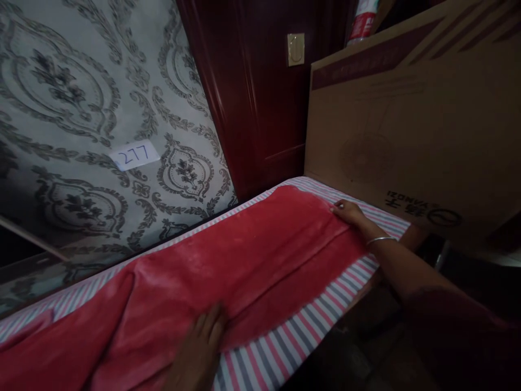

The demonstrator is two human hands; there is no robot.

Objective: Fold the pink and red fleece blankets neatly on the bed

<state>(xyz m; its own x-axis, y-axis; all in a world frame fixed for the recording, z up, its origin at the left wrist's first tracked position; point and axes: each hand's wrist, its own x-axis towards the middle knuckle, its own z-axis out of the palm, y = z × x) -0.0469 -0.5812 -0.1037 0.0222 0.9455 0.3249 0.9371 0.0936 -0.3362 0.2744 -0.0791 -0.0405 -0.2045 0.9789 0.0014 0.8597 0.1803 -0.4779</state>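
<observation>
A long red plush cloth (pixel 252 244), perhaps a garment, lies along a narrow striped surface. It is spread fairly flat at the right, with a lengthwise crease, and bunches into folds at the left. My right hand (pixel 349 213), with a bangle on the wrist, pinches the cloth's far right corner between thumb and fingers. Nearer to me, my left hand (pixel 199 347) rests on the cloth's front part with its fingers stretched out. That hand is slightly blurred. The left end of the cloth runs out of view.
Pink, grey and white striped fabric (pixel 277 350) covers the surface. Behind stand a patterned wall (pixel 101 179) with a paper marked 277 (pixel 134 155) and a dark red door (pixel 260 98). A large cardboard box (pixel 366 125) borders the right end, with a red-and-white container (pixel 363 21) above it.
</observation>
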